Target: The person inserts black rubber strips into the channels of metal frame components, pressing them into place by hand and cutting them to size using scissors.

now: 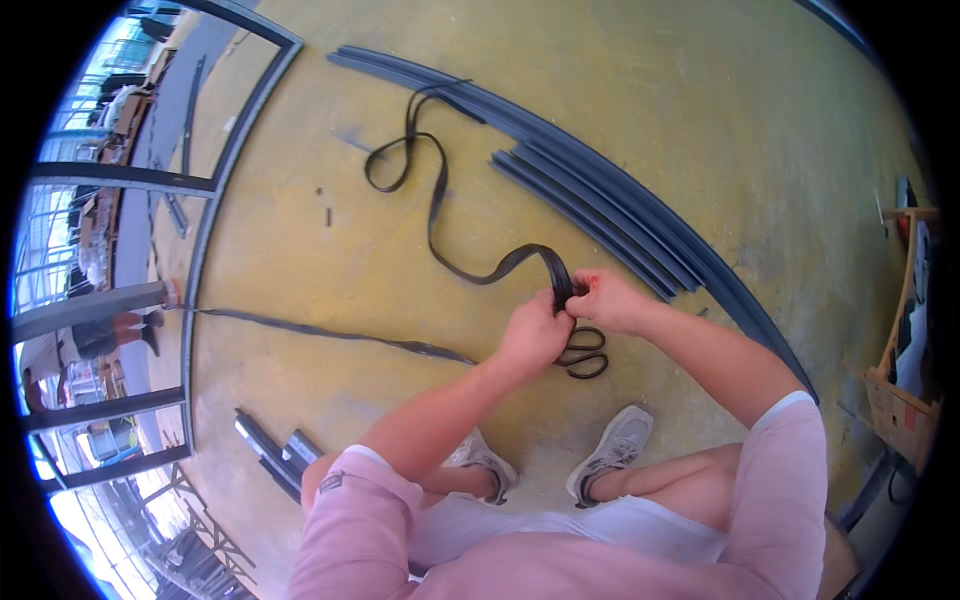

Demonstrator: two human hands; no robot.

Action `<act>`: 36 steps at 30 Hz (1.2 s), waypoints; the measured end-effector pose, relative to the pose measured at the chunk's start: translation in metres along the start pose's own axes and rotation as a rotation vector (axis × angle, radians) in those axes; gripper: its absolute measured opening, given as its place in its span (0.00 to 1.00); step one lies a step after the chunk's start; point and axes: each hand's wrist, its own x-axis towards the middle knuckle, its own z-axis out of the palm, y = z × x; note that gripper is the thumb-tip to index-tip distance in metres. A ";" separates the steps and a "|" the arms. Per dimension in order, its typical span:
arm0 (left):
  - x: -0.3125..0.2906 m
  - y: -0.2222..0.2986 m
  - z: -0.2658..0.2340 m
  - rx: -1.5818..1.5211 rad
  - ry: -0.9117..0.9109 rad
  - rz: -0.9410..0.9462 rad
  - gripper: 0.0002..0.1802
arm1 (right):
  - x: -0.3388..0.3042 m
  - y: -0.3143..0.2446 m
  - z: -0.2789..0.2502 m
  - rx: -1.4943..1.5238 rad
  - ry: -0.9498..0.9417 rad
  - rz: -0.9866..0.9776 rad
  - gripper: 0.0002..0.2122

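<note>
Black strip is bunched in front of the person, above the yellow floor, gripped by the left hand, whose fingers are curled and pressed together around it. At the right hand, thumb and forefinger seem to pinch the bunch from the other side, though the exact contact is hidden. Scissors, or what look like them from two black loops, show just below the hands; their blades are out of sight, and I cannot tell whether they hang from a finger or lie on the floor. That hidden edge seems the first risk: a slip while the hands work so close could nick a finger or the strip itself. Beyond the hands, a loose run snakes away, crosses itself in a small loop and reaches the grey bars, so a sharp pull could tighten that loop into a knot or snag the end on a bar's edge. Another black length passes under the left forearm toward the metal frame; whether it belongs to the same piece I cannot tell, but tugging it might twist it. The left shoe stands near that length, so a careless step could trap it and stretch it.
</note>
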 end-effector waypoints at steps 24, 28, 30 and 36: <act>-0.407 -0.355 -0.523 1.189 0.314 -1.495 0.18 | -0.267 0.354 -0.277 -0.544 0.873 0.650 0.10; -0.459 -0.389 -0.456 1.001 -0.004 -1.693 0.21 | -0.387 0.405 -0.406 -0.977 0.806 0.749 0.12; -0.457 -0.371 -0.464 1.044 -0.078 -1.725 0.23 | -0.430 0.408 -0.403 -0.620 0.940 1.180 0.13; -0.304 -0.421 -0.469 1.237 -0.258 -1.385 0.29 | -0.463 0.389 -0.303 -1.397 -0.161 1.551 0.17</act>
